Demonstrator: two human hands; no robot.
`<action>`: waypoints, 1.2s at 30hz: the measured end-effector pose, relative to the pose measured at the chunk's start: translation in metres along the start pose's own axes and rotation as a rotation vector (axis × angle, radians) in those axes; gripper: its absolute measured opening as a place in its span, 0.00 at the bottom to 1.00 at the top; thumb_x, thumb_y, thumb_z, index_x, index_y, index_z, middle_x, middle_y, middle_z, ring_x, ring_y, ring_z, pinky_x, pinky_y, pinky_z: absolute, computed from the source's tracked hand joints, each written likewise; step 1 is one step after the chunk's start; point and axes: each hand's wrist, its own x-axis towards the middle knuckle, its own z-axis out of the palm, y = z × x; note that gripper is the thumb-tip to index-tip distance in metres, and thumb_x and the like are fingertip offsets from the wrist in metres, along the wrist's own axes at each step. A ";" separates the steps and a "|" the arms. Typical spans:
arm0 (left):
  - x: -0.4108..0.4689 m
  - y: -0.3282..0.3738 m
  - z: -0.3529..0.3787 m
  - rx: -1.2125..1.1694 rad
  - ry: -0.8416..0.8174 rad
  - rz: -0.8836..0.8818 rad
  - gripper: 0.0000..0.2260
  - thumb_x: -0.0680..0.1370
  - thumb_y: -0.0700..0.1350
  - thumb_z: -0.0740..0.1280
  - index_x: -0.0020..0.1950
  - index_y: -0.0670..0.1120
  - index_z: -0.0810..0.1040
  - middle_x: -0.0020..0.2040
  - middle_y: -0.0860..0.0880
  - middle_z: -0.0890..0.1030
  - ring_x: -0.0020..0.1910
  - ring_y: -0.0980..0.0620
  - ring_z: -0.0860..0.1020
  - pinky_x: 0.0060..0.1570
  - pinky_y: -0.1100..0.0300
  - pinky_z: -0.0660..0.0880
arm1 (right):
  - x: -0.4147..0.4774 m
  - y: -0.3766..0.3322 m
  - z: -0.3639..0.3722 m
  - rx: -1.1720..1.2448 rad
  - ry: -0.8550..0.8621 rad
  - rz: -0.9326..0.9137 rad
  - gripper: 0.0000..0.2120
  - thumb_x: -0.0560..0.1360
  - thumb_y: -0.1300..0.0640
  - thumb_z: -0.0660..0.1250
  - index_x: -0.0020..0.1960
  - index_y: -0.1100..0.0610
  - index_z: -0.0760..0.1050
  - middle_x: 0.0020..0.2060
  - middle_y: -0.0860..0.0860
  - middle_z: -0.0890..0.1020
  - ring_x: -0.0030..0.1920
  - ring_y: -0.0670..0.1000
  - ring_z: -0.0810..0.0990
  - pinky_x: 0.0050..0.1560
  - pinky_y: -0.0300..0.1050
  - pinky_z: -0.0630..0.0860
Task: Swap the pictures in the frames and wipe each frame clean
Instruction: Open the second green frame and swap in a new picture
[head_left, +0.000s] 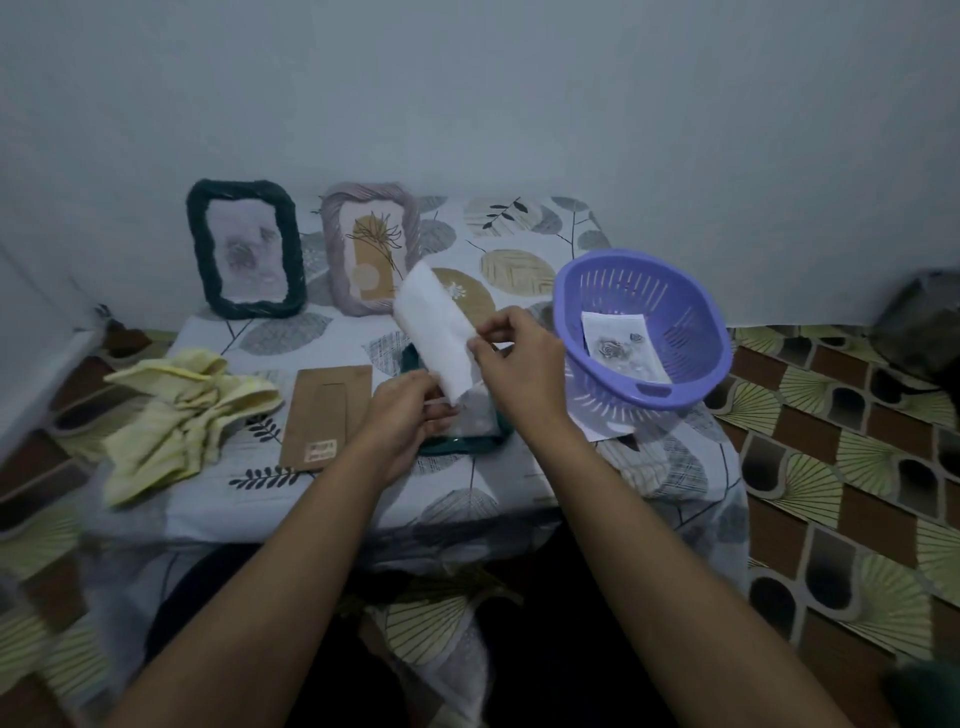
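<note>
As we look down through the head camera, our left hand (410, 415) and our right hand (519, 358) both hold a white rectangular paper sheet (436, 332) above the near middle of the table covered in a leaf-printed cloth (311, 499). Our left fingers pinch its lower end, and our right thumb and fingers pinch its right edge. The sheet tilts up and away to the left, slightly curled, and shows us only a blank white face. Just below it a teal ribbed picture frame (457, 444) lies flat on the cloth, mostly hidden by our hands. To its left lie a brown cardboard backing board (327, 415) and a crumpled pale yellow cloth (187, 415). At the wall stand a dark green ribbed frame (244, 257) with a faded grey print and a mauve ribbed frame (369, 249) with an ochre plant print. On the right a purple slotted plastic basket (680, 322) holds a rose print (621, 348).
</note>
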 end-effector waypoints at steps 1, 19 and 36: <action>0.000 -0.001 -0.005 0.011 0.040 0.026 0.06 0.82 0.40 0.62 0.53 0.40 0.77 0.35 0.47 0.82 0.30 0.54 0.78 0.31 0.61 0.74 | 0.001 0.004 0.003 0.036 0.004 0.058 0.09 0.73 0.59 0.73 0.43 0.50 0.74 0.40 0.44 0.81 0.43 0.46 0.81 0.48 0.45 0.78; 0.021 -0.014 -0.028 0.750 0.330 0.281 0.12 0.67 0.55 0.79 0.36 0.53 0.77 0.34 0.56 0.81 0.38 0.54 0.81 0.53 0.46 0.77 | 0.013 0.073 -0.004 -0.111 -0.361 0.445 0.12 0.67 0.54 0.80 0.48 0.58 0.85 0.44 0.50 0.85 0.47 0.48 0.82 0.56 0.45 0.78; 0.032 -0.037 -0.041 0.866 0.317 0.359 0.15 0.65 0.58 0.78 0.37 0.55 0.74 0.33 0.55 0.78 0.38 0.50 0.79 0.55 0.37 0.74 | 0.013 0.075 -0.013 -0.311 -0.501 0.352 0.23 0.61 0.46 0.83 0.51 0.51 0.81 0.41 0.45 0.81 0.46 0.49 0.81 0.51 0.50 0.79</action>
